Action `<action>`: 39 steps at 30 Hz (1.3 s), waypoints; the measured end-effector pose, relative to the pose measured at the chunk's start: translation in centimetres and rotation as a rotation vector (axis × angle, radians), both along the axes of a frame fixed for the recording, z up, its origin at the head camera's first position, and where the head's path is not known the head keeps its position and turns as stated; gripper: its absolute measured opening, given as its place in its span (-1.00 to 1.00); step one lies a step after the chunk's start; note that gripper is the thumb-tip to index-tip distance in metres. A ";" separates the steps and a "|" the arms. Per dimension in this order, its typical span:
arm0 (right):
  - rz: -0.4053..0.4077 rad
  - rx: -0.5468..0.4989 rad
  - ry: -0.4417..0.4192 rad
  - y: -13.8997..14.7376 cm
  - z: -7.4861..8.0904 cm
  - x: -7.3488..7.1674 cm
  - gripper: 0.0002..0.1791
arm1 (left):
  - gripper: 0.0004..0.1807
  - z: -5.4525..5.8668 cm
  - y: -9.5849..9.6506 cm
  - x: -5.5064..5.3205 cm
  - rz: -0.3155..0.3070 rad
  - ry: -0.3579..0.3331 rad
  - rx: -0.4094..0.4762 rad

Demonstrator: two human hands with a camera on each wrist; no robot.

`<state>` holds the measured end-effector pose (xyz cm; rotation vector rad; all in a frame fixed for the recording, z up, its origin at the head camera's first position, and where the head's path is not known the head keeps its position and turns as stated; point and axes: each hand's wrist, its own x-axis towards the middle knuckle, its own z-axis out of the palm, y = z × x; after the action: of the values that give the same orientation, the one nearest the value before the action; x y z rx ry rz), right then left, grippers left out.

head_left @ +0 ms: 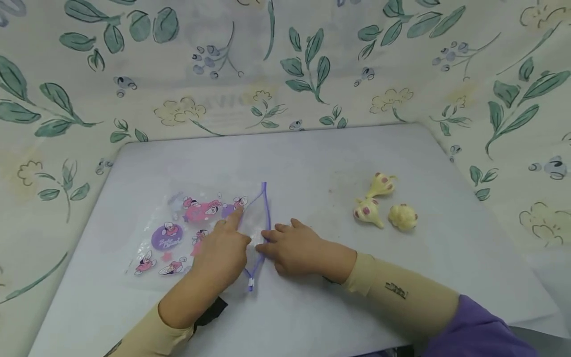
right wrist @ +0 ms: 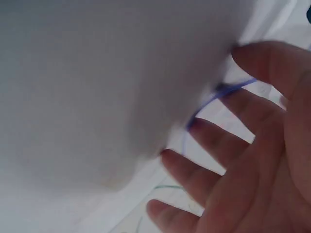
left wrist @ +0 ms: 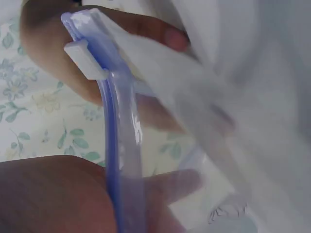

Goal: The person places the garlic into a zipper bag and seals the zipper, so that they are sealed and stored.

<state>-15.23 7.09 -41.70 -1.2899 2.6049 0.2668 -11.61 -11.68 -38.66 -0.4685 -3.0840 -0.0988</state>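
A clear plastic zip bag (head_left: pixel 149 230) printed with pink and purple cartoon figures lies flat on the left of the table. Its purple zip strip (head_left: pixel 267 208) is parted, and the mouth faces right. A white slider (left wrist: pixel 86 59) sits at the strip's near end. My left hand (head_left: pixel 223 253) rests at the bag's mouth, index finger pointing away from me. My right hand (head_left: pixel 294 248), fingers spread, touches the outer side of the strip with its fingertips. In the right wrist view, the fingers (right wrist: pixel 218 145) are fairly straight against the purple edge.
Three pale yellow, garlic-like bulbs (head_left: pixel 403 217) with reddish spots lie to the right, beyond my right forearm. A white cover (head_left: pixel 312 163) spreads over the table. Behind it and at the sides hangs leaf-patterned cloth (head_left: pixel 250 114). Something black (head_left: pixel 211 312) shows under my left wrist.
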 end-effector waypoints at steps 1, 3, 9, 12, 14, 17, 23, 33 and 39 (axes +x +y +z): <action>-0.015 0.013 -0.011 0.0 0.2 -0.2 -0.37 | -0.85 0.2 -0.3 0.0 0.001 0.024 -0.036; -0.048 0.026 -0.036 0.0 0.5 -0.7 -0.36 | -0.88 0.7 -0.9 0.1 0.016 0.054 -0.085; -0.071 0.045 -0.077 0.3 0.9 -1.5 -0.35 | -0.78 1.3 -1.8 0.1 0.044 -0.034 -0.107; -0.063 0.039 -0.083 0.5 0.8 -1.6 -0.36 | -0.59 1.0 -1.9 0.0 0.023 -0.098 -0.127; -0.068 0.026 -0.090 0.7 0.7 -1.7 -0.37 | -0.43 0.9 -2.0 -0.2 0.000 -0.125 -0.131; -0.079 0.001 -0.107 0.9 0.5 -1.9 -0.36 | -0.20 0.9 -2.4 -0.5 -0.011 -0.161 -0.104; -0.069 -0.036 -0.108 1.3 0.0 -1.8 -0.37 | 0.06 1.4 -2.6 -0.8 -0.029 -0.139 -0.087; -0.082 -0.064 -0.110 1.8 0.1 -1.7 -0.37 | -0.04 1.1 -3.0 -1.6 -0.130 -0.081 -0.058; -0.081 -0.072 -0.128 1.9 -0.1 -1.9 -0.38 | -0.22 0.9 -3.6 -2.0 -0.186 -0.056 -0.067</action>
<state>-17.10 8.95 -41.76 -1.1793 2.5715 0.0742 -13.58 -15.28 -37.79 -0.7678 -3.0983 -0.0116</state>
